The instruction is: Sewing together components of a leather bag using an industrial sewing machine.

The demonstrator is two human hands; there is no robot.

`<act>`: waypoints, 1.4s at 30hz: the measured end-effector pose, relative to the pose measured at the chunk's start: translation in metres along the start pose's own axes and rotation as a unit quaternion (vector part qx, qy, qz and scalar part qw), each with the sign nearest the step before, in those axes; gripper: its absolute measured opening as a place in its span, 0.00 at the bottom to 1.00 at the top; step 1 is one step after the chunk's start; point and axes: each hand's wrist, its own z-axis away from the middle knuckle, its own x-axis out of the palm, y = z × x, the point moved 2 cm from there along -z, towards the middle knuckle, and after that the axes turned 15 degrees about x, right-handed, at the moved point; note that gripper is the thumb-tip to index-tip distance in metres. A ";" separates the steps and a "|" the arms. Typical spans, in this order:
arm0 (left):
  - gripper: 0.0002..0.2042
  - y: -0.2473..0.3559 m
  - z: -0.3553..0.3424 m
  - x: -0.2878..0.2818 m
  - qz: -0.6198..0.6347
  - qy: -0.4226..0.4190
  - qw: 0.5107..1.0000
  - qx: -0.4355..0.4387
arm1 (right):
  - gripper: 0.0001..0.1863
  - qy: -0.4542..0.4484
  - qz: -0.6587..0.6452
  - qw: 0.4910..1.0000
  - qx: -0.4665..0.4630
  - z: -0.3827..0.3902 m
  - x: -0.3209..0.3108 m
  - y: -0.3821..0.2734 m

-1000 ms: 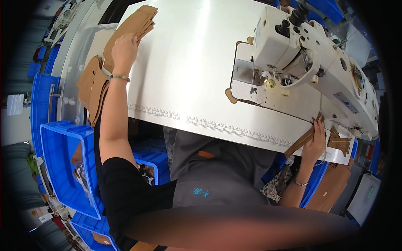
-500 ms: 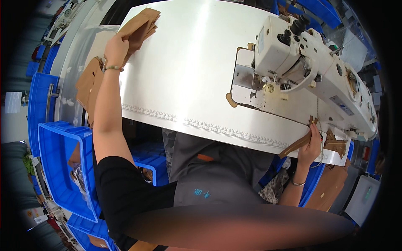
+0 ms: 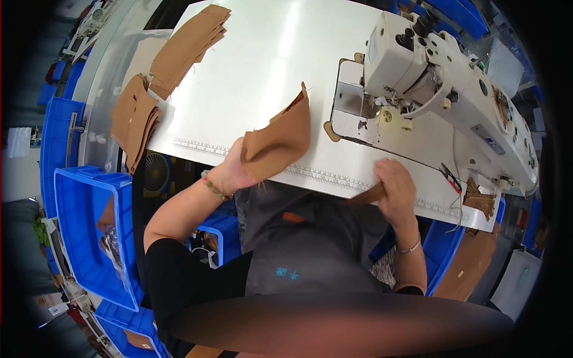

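A curved brown panel point(image 3: 277, 137) is gripped by my left hand point(image 3: 237, 164), its fingers closed on the lower left end, over the front edge of the white table point(image 3: 256, 71). My right hand point(image 3: 391, 188) is closed on a narrow brown strip point(image 3: 365, 197) at the table's front edge, below the sewing machine point(image 3: 394, 53). Black scissors with red on the handle point(image 3: 450, 179) lie to its right. A fanned pile of brown pieces point(image 3: 188, 48) lies at the upper left, with another pile point(image 3: 131, 122) below it.
More small brown pieces point(image 3: 480, 197) sit at the table's right corner. Blue bins point(image 3: 92, 232) stand at the left and under the table, another point(image 3: 441, 250) at the lower right with large brown sheets point(image 3: 468, 262). A grey apron covers my lap.
My left hand has come down and right from the upper pile with a brown panel. My right hand has moved left with the strip, away from where the scissors now show.
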 end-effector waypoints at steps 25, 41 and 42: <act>0.11 -0.078 -0.038 0.055 -0.908 -0.174 0.327 0.197 | 0.21 -0.086 0.050 0.985 -0.140 -0.061 0.021 0.005; 0.19 -0.052 -0.128 0.063 -0.884 -0.268 0.182 0.337 | 0.14 -0.108 0.006 0.987 -0.119 -0.091 0.027 0.037; 0.22 -0.052 -0.125 0.062 -0.879 -0.277 0.182 0.343 | 0.14 -0.122 0.015 0.986 -0.111 -0.091 0.027 0.039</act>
